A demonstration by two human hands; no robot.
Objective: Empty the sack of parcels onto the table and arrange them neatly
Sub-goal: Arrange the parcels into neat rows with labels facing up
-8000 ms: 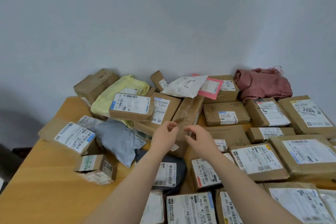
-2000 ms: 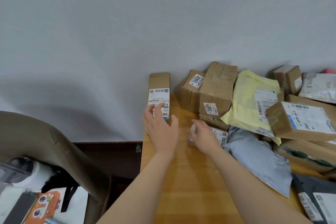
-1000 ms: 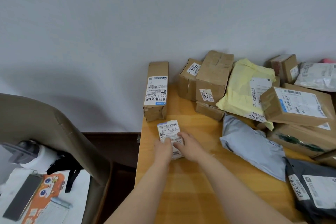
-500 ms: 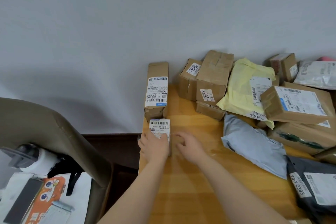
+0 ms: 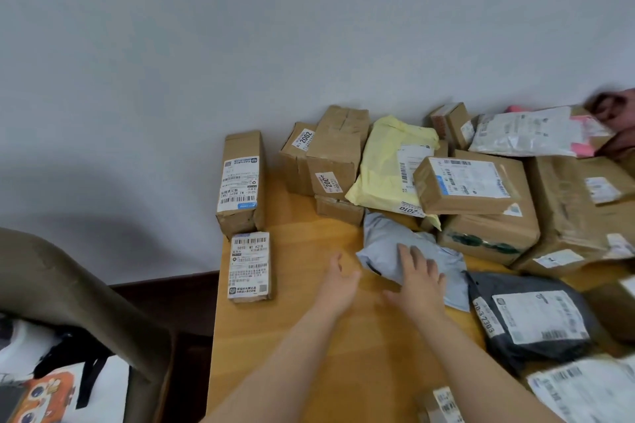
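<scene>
Cardboard long box [image 5: 240, 182], centre-left of frame: lies label-up along the left edge of the table [image 5: 309, 354]. Small flat parcel [image 5: 249, 266] sits just below it, end to end, label up; judged the start of a tidy row with labels kept readable.
Grey mailer [image 5: 385, 240], centre: crumpled against the unsorted pile [image 5: 491, 233] at centre right; likely the next item.
Right hand [image 5: 417, 280]: fingers straight and spread over the mailer's near edge, gripping nothing; contact uncertain.
Left hand [image 5: 338, 285]: open, empty, over bare wood beside it, apparently ready to help lift a limp bag.
Yellow mailer [image 5: 385, 161], upper centre: partly pinned under a labelled box [image 5: 464, 184].
</scene>
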